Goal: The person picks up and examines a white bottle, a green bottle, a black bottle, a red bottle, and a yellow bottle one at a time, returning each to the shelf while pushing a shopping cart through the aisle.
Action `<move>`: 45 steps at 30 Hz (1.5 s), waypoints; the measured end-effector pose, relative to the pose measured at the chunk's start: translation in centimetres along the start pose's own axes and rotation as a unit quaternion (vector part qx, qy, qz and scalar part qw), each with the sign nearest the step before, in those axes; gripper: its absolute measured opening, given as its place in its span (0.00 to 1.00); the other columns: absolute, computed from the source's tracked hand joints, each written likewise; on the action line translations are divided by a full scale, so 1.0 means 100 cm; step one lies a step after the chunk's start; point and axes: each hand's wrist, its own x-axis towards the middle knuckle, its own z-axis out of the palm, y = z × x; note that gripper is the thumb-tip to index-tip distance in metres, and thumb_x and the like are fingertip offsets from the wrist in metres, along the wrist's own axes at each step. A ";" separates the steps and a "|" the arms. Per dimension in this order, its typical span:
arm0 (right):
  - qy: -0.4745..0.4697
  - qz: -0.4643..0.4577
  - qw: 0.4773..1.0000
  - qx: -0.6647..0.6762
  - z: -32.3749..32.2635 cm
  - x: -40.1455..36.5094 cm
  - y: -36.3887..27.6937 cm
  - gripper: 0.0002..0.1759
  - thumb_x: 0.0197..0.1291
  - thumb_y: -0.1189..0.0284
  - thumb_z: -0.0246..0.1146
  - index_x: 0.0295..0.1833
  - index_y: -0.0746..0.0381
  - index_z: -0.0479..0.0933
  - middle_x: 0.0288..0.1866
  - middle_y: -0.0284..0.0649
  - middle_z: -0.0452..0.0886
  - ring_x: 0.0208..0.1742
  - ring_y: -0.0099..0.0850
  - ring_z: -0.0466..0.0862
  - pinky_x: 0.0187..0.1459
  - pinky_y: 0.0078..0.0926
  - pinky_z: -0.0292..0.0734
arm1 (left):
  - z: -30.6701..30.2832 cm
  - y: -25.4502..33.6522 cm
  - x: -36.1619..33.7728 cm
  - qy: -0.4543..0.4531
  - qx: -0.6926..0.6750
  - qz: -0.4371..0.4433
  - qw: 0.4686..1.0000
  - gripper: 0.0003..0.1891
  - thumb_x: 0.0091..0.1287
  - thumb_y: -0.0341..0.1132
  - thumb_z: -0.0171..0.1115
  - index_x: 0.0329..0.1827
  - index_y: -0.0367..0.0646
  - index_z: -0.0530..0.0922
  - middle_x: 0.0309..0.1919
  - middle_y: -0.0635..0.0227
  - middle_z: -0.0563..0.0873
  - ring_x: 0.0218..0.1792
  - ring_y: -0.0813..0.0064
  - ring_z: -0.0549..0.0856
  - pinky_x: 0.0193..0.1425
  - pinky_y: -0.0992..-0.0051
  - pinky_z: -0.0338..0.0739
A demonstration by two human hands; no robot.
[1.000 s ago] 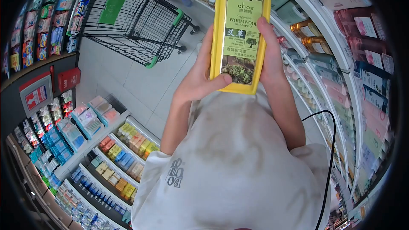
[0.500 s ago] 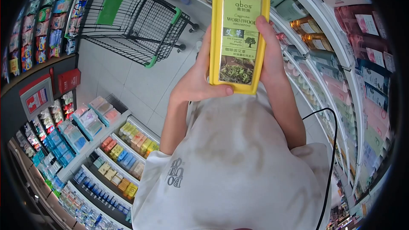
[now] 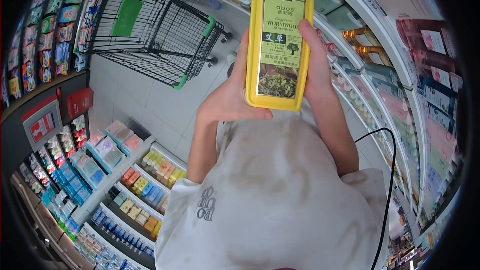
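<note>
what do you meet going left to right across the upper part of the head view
hanging snack packs → shopping cart → left hand → yellow shampoo bottle → right hand → shelves of bottles

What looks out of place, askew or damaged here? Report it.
Nothing stands out. The yellow shampoo bottle is held upright between the left hand and right hand, its label intact and no leak visible. The shopping cart stands on its wheels in the aisle, and goods on the shelves sit in tidy rows.

The cart (image 3: 155,30) lies left of the shampoo bottle (image 3: 278,45), shelves (image 3: 400,85) right.
</note>
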 end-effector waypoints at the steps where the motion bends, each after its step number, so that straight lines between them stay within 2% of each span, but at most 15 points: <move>1: 0.000 0.000 1.000 -0.001 0.002 0.005 0.003 0.29 0.70 0.55 0.55 0.66 0.66 0.67 0.56 0.45 0.79 0.53 0.33 0.83 0.53 0.31 0.81 | -0.006 0.000 0.000 -0.001 0.026 0.005 1.000 0.75 0.39 0.37 0.84 0.78 0.40 0.27 0.79 0.55 0.47 0.78 0.65 0.50 0.77 0.66 0.52; 9: 0.082 0.046 0.995 0.012 0.031 0.054 0.026 0.29 0.70 0.55 0.55 0.66 0.65 0.67 0.57 0.46 0.79 0.55 0.36 0.82 0.55 0.34 0.80 | -0.055 0.009 0.003 0.041 0.064 -0.024 0.997 0.74 0.37 0.28 0.82 0.78 0.39 0.28 0.78 0.54 0.52 0.77 0.64 0.55 0.77 0.69 0.55; 12: 0.097 0.054 0.994 0.007 0.042 0.077 0.036 0.29 0.70 0.55 0.55 0.66 0.65 0.67 0.57 0.46 0.79 0.55 0.36 0.82 0.55 0.34 0.79 | -0.080 0.012 0.002 0.054 0.060 -0.018 0.997 0.73 0.40 0.31 0.83 0.78 0.38 0.28 0.77 0.54 0.52 0.77 0.64 0.55 0.76 0.68 0.55; 14: 0.105 0.062 0.993 -0.003 0.051 0.091 0.042 0.30 0.70 0.54 0.53 0.68 0.64 0.66 0.59 0.46 0.78 0.57 0.36 0.81 0.57 0.34 0.79 | -0.096 0.015 0.002 0.064 0.017 -0.026 0.997 0.72 0.44 0.38 0.84 0.78 0.37 0.29 0.77 0.53 0.52 0.77 0.64 0.55 0.76 0.68 0.54; 15: 0.115 0.067 0.991 -0.010 0.053 0.097 0.046 0.31 0.71 0.53 0.51 0.69 0.64 0.64 0.61 0.46 0.76 0.59 0.35 0.80 0.58 0.34 0.78 | -0.104 0.016 0.002 0.065 0.016 -0.026 0.997 0.72 0.44 0.38 0.84 0.78 0.37 0.29 0.77 0.53 0.52 0.77 0.64 0.55 0.76 0.68 0.54; 17: 0.128 0.062 0.990 0.011 0.052 0.111 0.055 0.30 0.71 0.54 0.53 0.67 0.64 0.66 0.58 0.46 0.78 0.57 0.36 0.81 0.57 0.34 0.79 | -0.120 0.017 0.001 0.057 0.053 -0.026 0.997 0.70 0.47 0.45 0.82 0.78 0.36 0.30 0.78 0.52 0.51 0.77 0.63 0.55 0.77 0.68 0.52; 19: 0.141 0.055 0.988 0.031 0.054 0.123 0.060 0.28 0.70 0.55 0.55 0.66 0.65 0.68 0.56 0.47 0.79 0.55 0.36 0.82 0.55 0.34 0.79 | -0.133 0.016 0.001 0.054 0.087 -0.020 0.995 0.69 0.49 0.46 0.81 0.78 0.36 0.31 0.78 0.51 0.51 0.77 0.63 0.54 0.77 0.68 0.51; 25: 0.152 0.097 0.981 0.074 0.065 0.135 0.064 0.27 0.72 0.55 0.50 0.66 0.64 0.68 0.56 0.46 0.80 0.53 0.37 0.83 0.54 0.36 0.81 | -0.153 0.022 0.001 0.046 0.152 -0.027 0.987 0.66 0.50 0.46 0.79 0.79 0.35 0.34 0.77 0.49 0.51 0.78 0.59 0.52 0.79 0.66 0.46; 29: 0.144 0.073 0.985 0.059 0.044 0.140 0.071 0.28 0.73 0.54 0.48 0.67 0.63 0.67 0.57 0.46 0.80 0.54 0.37 0.83 0.55 0.36 0.81 | -0.152 0.021 0.001 0.055 0.183 -0.027 0.981 0.63 0.51 0.42 0.78 0.79 0.34 0.37 0.77 0.48 0.53 0.78 0.57 0.53 0.79 0.65 0.46; 32: 0.128 0.081 0.985 0.085 0.048 0.130 0.068 0.28 0.73 0.54 0.48 0.67 0.63 0.67 0.57 0.46 0.80 0.54 0.37 0.83 0.55 0.37 0.81 | -0.141 0.023 0.002 0.071 0.129 -0.036 0.988 0.64 0.48 0.45 0.81 0.79 0.34 0.42 0.78 0.53 0.51 0.79 0.61 0.50 0.80 0.63 0.44; 35: 0.139 0.067 0.984 0.085 0.046 0.120 0.064 0.28 0.73 0.54 0.49 0.66 0.63 0.67 0.57 0.46 0.80 0.54 0.36 0.83 0.55 0.37 0.81 | -0.127 0.021 0.002 0.082 0.127 -0.025 0.988 0.64 0.47 0.46 0.81 0.79 0.34 0.43 0.77 0.53 0.54 0.78 0.61 0.53 0.79 0.63 0.46; 38: 0.143 0.043 0.986 0.076 0.042 0.105 0.058 0.27 0.72 0.54 0.50 0.66 0.63 0.67 0.56 0.46 0.80 0.54 0.36 0.83 0.55 0.37 0.80 | -0.109 0.024 0.001 0.089 0.122 -0.019 0.988 0.61 0.50 0.39 0.79 0.79 0.33 0.41 0.76 0.51 0.57 0.77 0.62 0.56 0.78 0.67 0.49; 40: 0.128 0.035 0.988 0.082 0.042 0.094 0.052 0.27 0.72 0.54 0.51 0.65 0.63 0.68 0.56 0.46 0.80 0.54 0.36 0.83 0.55 0.36 0.80 | -0.096 0.022 -0.001 0.093 0.119 -0.006 0.989 0.62 0.50 0.39 0.79 0.79 0.34 0.40 0.76 0.52 0.56 0.77 0.62 0.56 0.78 0.67 0.50; 42: 0.109 0.021 0.992 0.056 0.042 0.082 0.044 0.29 0.71 0.54 0.53 0.68 0.63 0.65 0.60 0.45 0.75 0.59 0.35 0.78 0.59 0.35 0.77 | -0.082 0.019 -0.002 0.098 0.115 0.009 0.988 0.62 0.50 0.39 0.80 0.79 0.34 0.40 0.77 0.53 0.56 0.77 0.63 0.56 0.78 0.67 0.50; 45: 0.091 0.006 0.994 0.054 0.042 0.061 0.030 0.27 0.70 0.57 0.56 0.66 0.63 0.67 0.58 0.45 0.78 0.56 0.35 0.81 0.57 0.35 0.78 | -0.059 0.013 -0.005 0.111 0.054 0.005 0.992 0.63 0.50 0.37 0.80 0.79 0.34 0.39 0.77 0.54 0.55 0.77 0.64 0.55 0.78 0.67 0.51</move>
